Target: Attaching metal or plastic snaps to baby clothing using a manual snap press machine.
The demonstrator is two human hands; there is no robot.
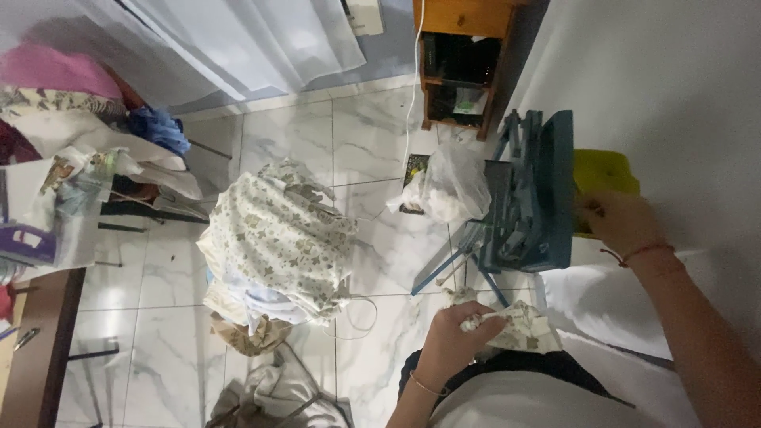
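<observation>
My left hand [456, 337] is closed on a small piece of floral-print cloth [523, 329] just in front of my body. My right hand [618, 218] reaches out to the right and rests on a yellow-green object [606, 170] beside a blue plastic folding rack [531, 198]. A red string is tied around my right wrist. On the marble floor to the left lies a heap of pale floral fabric [277, 238] over other laundry.
A clear plastic bag with white contents [444, 190] sits by the rack. A wooden cabinet [464, 59] stands at the back, white curtains [246, 40] beside it. Piled clothes [87, 150] fill the left, with a wooden table edge [40, 349]. White sheet [610, 301] lies at right.
</observation>
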